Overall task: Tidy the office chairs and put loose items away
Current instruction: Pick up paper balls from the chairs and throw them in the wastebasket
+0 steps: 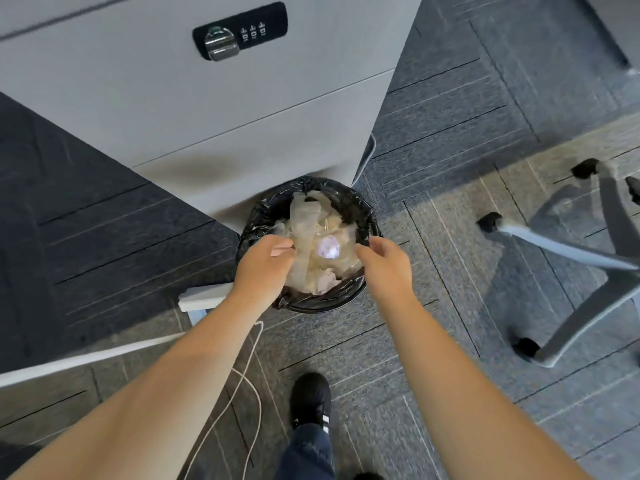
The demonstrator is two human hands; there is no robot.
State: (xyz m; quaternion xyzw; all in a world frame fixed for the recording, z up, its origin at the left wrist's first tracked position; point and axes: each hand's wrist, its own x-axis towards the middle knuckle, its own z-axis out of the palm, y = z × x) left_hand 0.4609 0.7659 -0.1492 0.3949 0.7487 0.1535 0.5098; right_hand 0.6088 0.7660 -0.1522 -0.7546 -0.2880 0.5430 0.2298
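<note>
A small round black mesh waste bin (349, 296) lined with a black bag stands on the carpet against a grey drawer cabinet. It is full of crumpled clear plastic and paper rubbish (318, 247). My left hand (263, 265) is at the bin's left rim, fingers curled onto the clear plastic. My right hand (384, 261) is at the right rim, fingers bent and touching the edge of the plastic. Whether either hand truly grips it is unclear.
The grey drawer cabinet (207, 109) with a combination lock (239, 31) rises behind the bin. An office chair's grey star base (588, 258) with castors stands to the right. A white cable (246, 393) and a white desk leg (204, 297) lie at the left. My black shoe (311, 396) is below.
</note>
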